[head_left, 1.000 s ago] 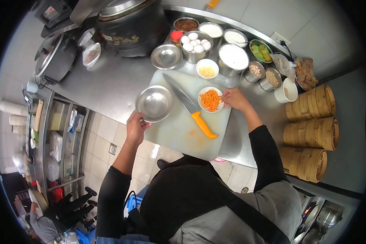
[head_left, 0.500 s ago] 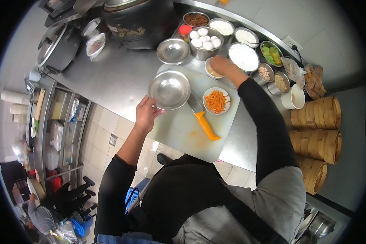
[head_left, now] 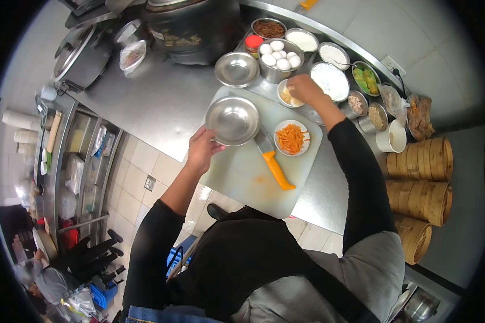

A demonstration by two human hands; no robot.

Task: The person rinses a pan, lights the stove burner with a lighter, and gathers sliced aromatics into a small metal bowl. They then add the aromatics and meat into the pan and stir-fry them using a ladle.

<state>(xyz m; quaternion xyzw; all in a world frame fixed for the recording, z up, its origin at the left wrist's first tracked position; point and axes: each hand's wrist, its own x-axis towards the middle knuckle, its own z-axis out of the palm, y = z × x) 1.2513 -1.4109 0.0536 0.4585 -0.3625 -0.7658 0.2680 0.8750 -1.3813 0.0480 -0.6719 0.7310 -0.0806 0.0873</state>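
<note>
My left hand point(head_left: 202, 149) grips the near left rim of a shiny metal bowl point(head_left: 233, 119), which has nothing in it and is over the cutting board point(head_left: 237, 185). Curled closed, my right hand point(head_left: 306, 89) is at the right rim of a small white bowl point(head_left: 282, 88) with pale yellow pieces inside. Its fingertips point down and hide whatever they may hold. A knife point(head_left: 277, 169) with an orange handle lies on the board, its blade partly behind the metal bowl. Beside it sits a white dish of shredded carrot point(head_left: 291, 139).
Along the back stand another metal bowl point(head_left: 236, 69), a pot of eggs point(head_left: 279, 55), and several tubs of white powder point(head_left: 329, 81) and other ingredients. Bamboo steamers point(head_left: 419, 203) are stacked at right. A large dark cooker point(head_left: 195, 32) is at the back; a co-worker point(head_left: 54, 282) is at lower left.
My right hand has lifted slightly and shifted to the right side of the small white bowl, showing more of the pale pieces. The left hand still holds the metal bowl. The view has shifted slightly.
</note>
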